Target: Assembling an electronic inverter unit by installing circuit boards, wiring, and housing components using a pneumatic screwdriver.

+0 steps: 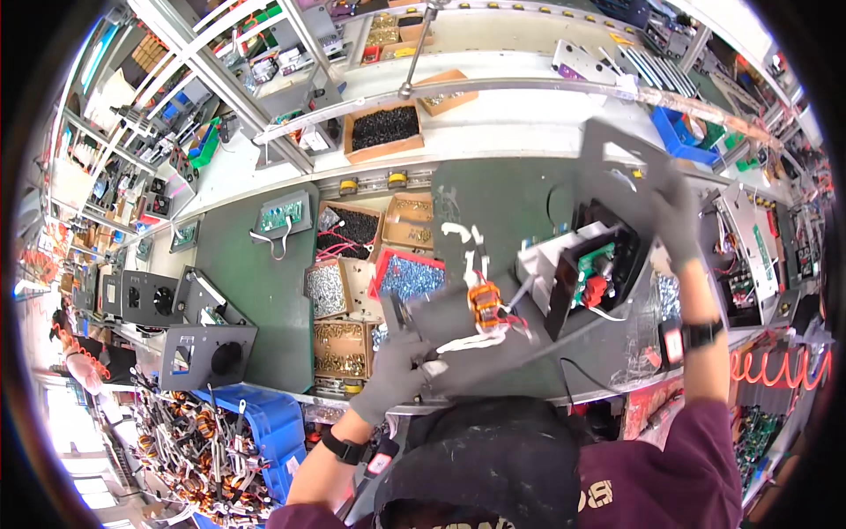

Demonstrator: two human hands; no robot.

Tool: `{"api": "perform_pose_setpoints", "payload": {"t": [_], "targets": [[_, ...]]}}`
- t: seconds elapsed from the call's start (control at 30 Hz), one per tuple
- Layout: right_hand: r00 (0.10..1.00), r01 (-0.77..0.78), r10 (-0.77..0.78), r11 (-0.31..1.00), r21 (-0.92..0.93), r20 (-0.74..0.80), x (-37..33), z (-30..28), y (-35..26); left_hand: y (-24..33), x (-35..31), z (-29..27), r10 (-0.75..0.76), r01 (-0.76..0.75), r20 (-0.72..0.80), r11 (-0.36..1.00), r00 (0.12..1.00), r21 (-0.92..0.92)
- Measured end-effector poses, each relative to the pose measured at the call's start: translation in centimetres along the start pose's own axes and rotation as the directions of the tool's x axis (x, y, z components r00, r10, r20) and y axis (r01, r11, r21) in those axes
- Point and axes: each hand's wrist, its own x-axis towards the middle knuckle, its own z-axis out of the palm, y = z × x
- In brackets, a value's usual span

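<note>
A dark grey bent metal chassis (449,317), smeared by motion, lies tilted across the bench before me. My left hand (392,381), in a grey glove, is closed on its near left end. Higher up on the right, my gloved right hand (674,216) grips a dark metal panel (608,150) with a cutout; whether it joins the chassis I cannot tell. Between the hands are a copper-wound coil (485,304) with white-sleeved wires, a pale finned block (551,260) and a black housing holding a green circuit board (592,269) with a red part.
Left of centre stand cardboard boxes of screws (339,348) and a red tray of bluish screws (410,275). A circuit board (284,214) and finished-looking dark housings (207,353) sit farther left. A blue bin (280,432) of coils stands lower left. A metal rail (520,85) crosses behind.
</note>
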Motion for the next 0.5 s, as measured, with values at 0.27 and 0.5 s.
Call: {"api": "perform_pose_setpoints", "payload": {"t": [0.27, 0.5], "targets": [[0.791, -0.574, 0.612, 0.740, 0.350, 0.001, -29.3, -11.6, 1.1, -6.8, 3.7, 2.0, 0.529, -0.406, 0.142, 0.426, 0.837, 0.808], [0.492, -0.869, 0.871, 0.491, 0.060, 0.003, -42.4, -9.8, 4.1, -10.7, 4.1, 4.8, 0.474, -0.381, 0.116, 0.514, 0.873, 0.769]]}}
